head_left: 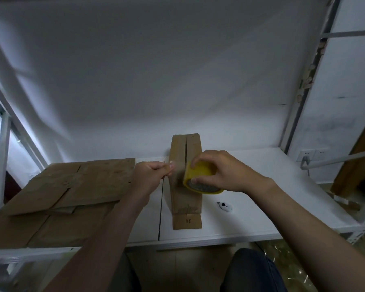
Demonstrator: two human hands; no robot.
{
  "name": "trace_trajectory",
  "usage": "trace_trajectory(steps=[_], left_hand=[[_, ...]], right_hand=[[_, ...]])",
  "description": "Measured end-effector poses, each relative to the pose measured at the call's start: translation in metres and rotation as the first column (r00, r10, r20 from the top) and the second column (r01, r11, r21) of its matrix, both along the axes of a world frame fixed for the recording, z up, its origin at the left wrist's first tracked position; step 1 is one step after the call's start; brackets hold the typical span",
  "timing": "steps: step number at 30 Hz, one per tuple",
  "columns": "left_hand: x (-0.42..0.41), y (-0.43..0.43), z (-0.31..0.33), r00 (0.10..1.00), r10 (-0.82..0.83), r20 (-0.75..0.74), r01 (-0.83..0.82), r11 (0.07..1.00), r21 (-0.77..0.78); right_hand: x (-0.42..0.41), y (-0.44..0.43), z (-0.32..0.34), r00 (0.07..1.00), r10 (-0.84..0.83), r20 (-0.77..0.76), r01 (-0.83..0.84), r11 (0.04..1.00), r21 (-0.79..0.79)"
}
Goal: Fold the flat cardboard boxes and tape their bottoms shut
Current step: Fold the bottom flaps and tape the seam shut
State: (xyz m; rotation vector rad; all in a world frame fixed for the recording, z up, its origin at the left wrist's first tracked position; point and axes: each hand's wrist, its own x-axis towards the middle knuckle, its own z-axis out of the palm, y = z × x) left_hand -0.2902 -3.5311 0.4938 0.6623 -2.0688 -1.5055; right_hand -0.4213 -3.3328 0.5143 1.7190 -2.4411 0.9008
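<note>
The right hand (219,169) grips a yellow tape roll (200,179), fingers curled over its top rim and thumb on the near edge, with the roll tilted so its open core faces the person. The left hand (151,172) is level with it and a short way apart, thumb and forefinger pinched together on what looks like the free end of a strip of tape (178,172); the strip is clear and faint, stretched between the two hands. Directly under both hands, and reaching beyond them toward the wall, stands a narrow folded box (185,204) on the white table (261,192). Its two upper flaps meet in a seam that runs away from the person, and the number 24 is printed on its near face, below the right hand. The roll hangs just over the right flap; whether it touches the cardboard cannot be told. To the outside of the left hand lies a stack of flat cardboard (72,186), spread over that end of the table. Below and just outside the right wrist, a small white cutter (224,206) lies on the table.
</note>
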Motion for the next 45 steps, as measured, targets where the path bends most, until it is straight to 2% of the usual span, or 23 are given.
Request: trace_trajectory(steps=[3,9,14,15,20,25,29,36,45], left_hand=[[0.004,-0.012,-0.003,0.999,0.042,-0.006,-0.042,0.999,-0.002],[0.007,-0.025,-0.018,0.997,0.073,0.021,-0.073,0.997,0.018],[0.004,-0.028,-0.019,0.993,0.118,-0.022,-0.118,0.993,0.001],[0.003,-0.028,-0.02,0.992,0.122,-0.026,-0.122,0.993,0.009],[0.004,-0.044,-0.026,0.993,0.12,0.003,-0.12,0.989,0.091],[-0.004,-0.04,-0.029,0.992,0.123,-0.005,-0.123,0.99,0.073],[-0.006,-0.04,-0.032,0.987,0.157,-0.028,-0.154,0.985,0.076],[-0.017,-0.042,-0.047,0.984,0.175,-0.021,-0.172,0.982,0.083],[-0.032,-0.052,-0.074,0.987,0.162,0.018,-0.163,0.97,0.179]], right_hand=[[-0.011,0.007,-0.006,0.997,-0.034,-0.073,0.043,0.992,0.118],[-0.015,0.018,-0.02,0.999,0.02,-0.047,-0.021,1.0,-0.013],[-0.022,0.013,-0.017,0.994,-0.003,-0.107,0.021,0.987,0.16],[-0.024,0.014,-0.016,0.995,-0.008,-0.099,0.023,0.988,0.153],[-0.025,0.027,-0.019,0.999,-0.018,0.045,0.022,0.995,-0.097],[-0.029,0.025,-0.012,0.997,-0.013,-0.071,0.02,0.996,0.085],[-0.047,0.033,-0.011,0.981,-0.002,-0.196,0.031,0.989,0.146],[-0.061,0.027,-0.024,0.963,0.015,-0.269,0.022,0.99,0.136],[-0.082,0.007,-0.052,0.971,0.024,-0.236,0.006,0.992,0.127]])
